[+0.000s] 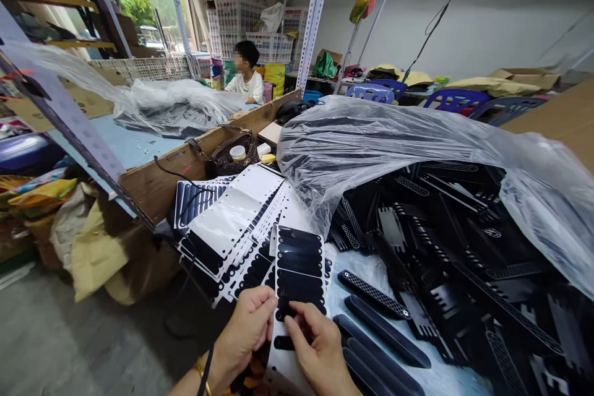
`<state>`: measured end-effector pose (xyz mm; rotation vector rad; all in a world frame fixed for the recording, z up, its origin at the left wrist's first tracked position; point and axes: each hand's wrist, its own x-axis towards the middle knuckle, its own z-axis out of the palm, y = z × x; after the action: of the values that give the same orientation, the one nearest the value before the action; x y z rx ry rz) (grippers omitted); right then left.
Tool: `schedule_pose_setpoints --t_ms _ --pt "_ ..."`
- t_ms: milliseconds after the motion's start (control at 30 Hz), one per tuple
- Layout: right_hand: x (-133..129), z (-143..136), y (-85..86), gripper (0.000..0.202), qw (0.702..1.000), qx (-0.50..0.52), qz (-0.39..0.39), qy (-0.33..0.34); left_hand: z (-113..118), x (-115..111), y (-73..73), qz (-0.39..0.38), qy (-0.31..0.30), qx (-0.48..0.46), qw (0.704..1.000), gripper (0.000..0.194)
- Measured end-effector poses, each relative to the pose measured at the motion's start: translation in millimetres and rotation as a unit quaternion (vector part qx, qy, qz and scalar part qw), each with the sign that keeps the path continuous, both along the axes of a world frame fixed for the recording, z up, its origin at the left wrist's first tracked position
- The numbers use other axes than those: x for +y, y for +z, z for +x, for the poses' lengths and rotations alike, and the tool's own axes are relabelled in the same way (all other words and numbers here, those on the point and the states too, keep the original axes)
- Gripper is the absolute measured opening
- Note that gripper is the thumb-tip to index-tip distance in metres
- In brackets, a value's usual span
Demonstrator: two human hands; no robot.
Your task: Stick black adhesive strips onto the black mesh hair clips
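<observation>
A white sheet with rows of black oblong stickers (299,252) lies in front of me, its lower part bare white backing with one dark strip (284,343). My left hand (250,325) is closed, thumb and fingers pinching the sheet's left edge. Over the lower rows, my right hand (318,343) has thumb and forefinger drawn together at a black sticker; the fingers partly hide the contact. Just right of the sheet lie several smooth black handle pieces (387,329) and one with a diamond pattern (374,294).
More sticker sheets (232,210) are piled at the left. Many black comb-like parts (440,260) fill the right, under clear plastic film (390,136). A wooden board edge (153,189) and a brown bag (232,151) stand behind the sheets. Another person (248,77) sits farther back.
</observation>
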<state>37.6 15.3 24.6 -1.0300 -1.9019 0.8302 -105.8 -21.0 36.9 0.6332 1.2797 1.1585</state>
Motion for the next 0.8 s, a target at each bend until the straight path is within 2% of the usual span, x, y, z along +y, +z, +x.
schedule_pose_setpoints --t_ms 267,467,800 --pt "-6 -4 3.0 0.030 0.985 0.050 -0.164 0.002 6 5 12.6 0.033 0.009 -0.054 0.998 0.043" --pt "-3 -3 2.7 0.048 0.957 0.097 -0.272 -0.002 13 13 16.3 0.037 -0.011 -0.067 0.997 0.042" --pt "4 -11 17.0 0.069 0.916 0.152 -0.370 -0.038 9 10 14.4 0.025 -0.016 -0.051 0.998 0.045"
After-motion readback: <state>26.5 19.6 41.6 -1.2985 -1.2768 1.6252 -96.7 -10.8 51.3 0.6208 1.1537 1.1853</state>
